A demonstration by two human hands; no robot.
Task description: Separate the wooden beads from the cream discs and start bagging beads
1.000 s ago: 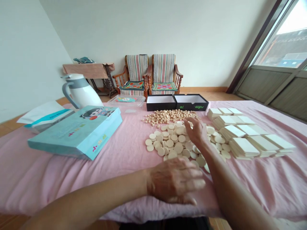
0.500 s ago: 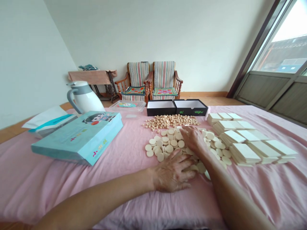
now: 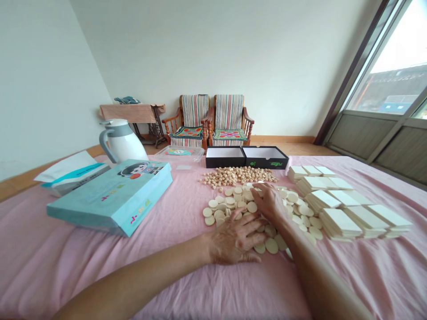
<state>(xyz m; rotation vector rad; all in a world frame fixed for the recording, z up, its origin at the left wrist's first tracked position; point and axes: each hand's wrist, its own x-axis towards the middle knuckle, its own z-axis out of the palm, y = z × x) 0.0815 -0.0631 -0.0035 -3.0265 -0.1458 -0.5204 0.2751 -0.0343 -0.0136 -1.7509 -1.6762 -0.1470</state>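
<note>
A spread of pale round wooden discs [image 3: 230, 201] lies on the pink cloth in front of me. My left hand [image 3: 235, 238] rests palm down on the near left part of the discs, its fingers spread. Farther in, my right hand [image 3: 269, 202] reaches over the middle of the pile with its fingers extended down onto the discs; its fingertips are partly hidden. Neither hand has anything gripped that I can see. Just beyond the discs sits a heap of small wooden beads or cubes [image 3: 238, 175].
Stacks of pale rectangular cards [image 3: 342, 222] stand in rows at right. Two black open boxes [image 3: 267, 163] are behind the heap. To the left are a light blue box [image 3: 110, 195], a tissue pack [image 3: 76, 171], a white jug [image 3: 125, 144] and a clear plastic container [image 3: 180, 153].
My left hand has slid slightly left, uncovering several discs near its fingertips. My right hand stays over the pile with little movement. The view has tipped slightly upward.
</note>
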